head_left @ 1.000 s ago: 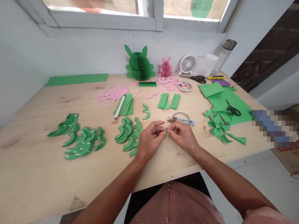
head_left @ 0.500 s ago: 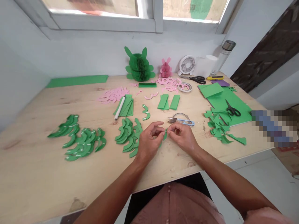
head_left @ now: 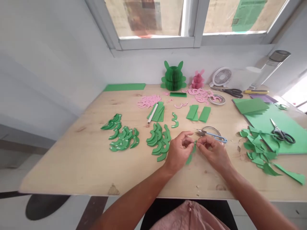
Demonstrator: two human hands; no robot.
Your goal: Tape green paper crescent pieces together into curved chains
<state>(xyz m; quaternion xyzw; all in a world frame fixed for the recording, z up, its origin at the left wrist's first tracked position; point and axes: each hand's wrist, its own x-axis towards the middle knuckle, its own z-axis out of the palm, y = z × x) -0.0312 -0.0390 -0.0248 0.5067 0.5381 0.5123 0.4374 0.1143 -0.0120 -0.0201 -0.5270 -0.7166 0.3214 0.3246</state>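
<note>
A green curved paper cutout [head_left: 189,159] is held between my two hands, its upper end pinched at the fingertips and the rest hanging partly hidden behind my left hand. My left hand [head_left: 179,150] grips it with thumb and fingers. From the other side, my right hand [head_left: 214,151] pinches the same end. Just left of my left hand lies a pile of green wavy cutouts [head_left: 156,136]. Blue-handled thread snips [head_left: 213,135] and a narrow roll of tape [head_left: 217,129] rest beyond my right fingers. A single wavy green cutout [head_left: 175,120] with white strips lies farther back.
More green cutouts with white strips [head_left: 122,139] lie at left. A white marker [head_left: 153,113] sits on folded green paper. Pink cutouts [head_left: 149,101], a green paper figure [head_left: 174,77] and a small fan [head_left: 222,76] stand behind. Black scissors [head_left: 284,135] and green scraps [head_left: 261,153] lie right.
The view has swung left, so everything sits farther right in the picture. Both hands stay pinched on the green cutout, with little visible change in their grip.
</note>
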